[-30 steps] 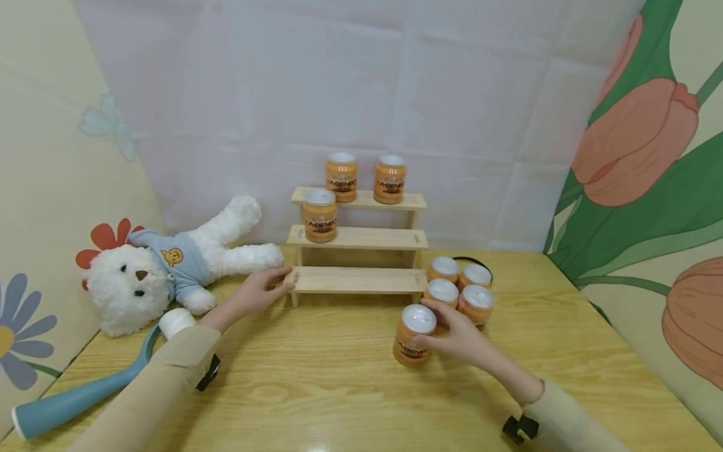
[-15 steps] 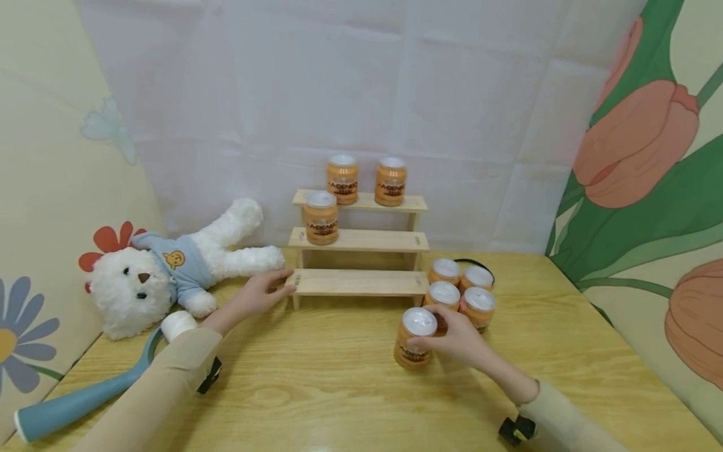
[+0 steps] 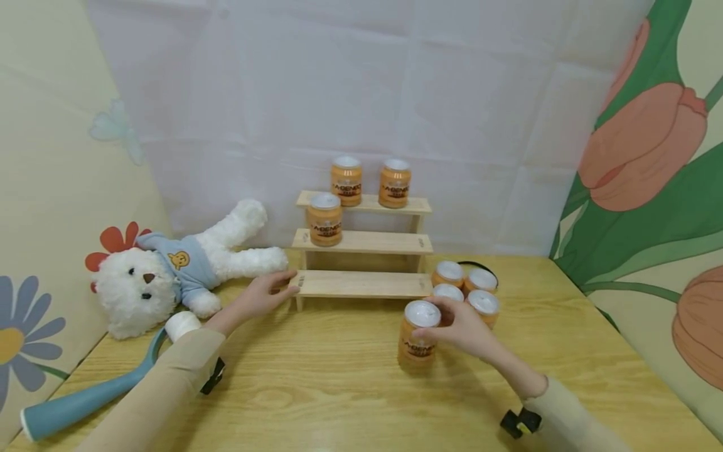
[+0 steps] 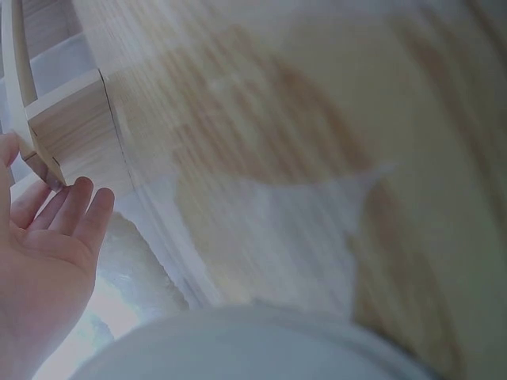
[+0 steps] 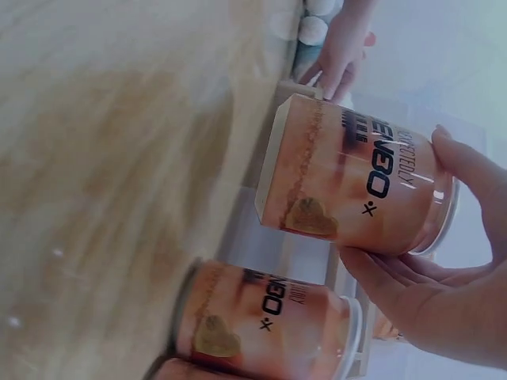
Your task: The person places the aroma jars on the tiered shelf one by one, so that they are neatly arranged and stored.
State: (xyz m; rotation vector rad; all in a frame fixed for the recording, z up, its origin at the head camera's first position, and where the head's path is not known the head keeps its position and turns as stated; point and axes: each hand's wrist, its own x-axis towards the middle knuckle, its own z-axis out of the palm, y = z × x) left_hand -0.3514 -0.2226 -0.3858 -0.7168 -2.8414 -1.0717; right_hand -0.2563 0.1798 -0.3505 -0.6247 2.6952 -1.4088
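Note:
My right hand [image 3: 469,329] grips an orange can [image 3: 417,349] with a silvery lid, thumb on the near side and fingers behind. In the right wrist view the can [image 5: 348,178] has its base just above the wood, higher than a neighbouring can [image 5: 261,321]. With thumb and fingers at its two edges, my left hand [image 3: 257,299] holds the left end of the lowest step of a three-tier wooden shelf [image 3: 364,284]. Two matching cans, one on the left [image 3: 346,182] and one on the right [image 3: 395,184], stand on the top tier. A third can [image 3: 324,221] is on the middle tier's left.
Several more orange cans [image 3: 483,302] cluster right of the shelf, close behind my right hand, with a black band [image 3: 480,267] behind them. A white plush toy [image 3: 138,290] lies at left. Beside my left sleeve is a blue-handled tool with a white end [image 3: 85,393].
The gripped can has risen slightly off the table in my right hand. My left hand stays at the shelf's end. The whole head view has shifted a little.

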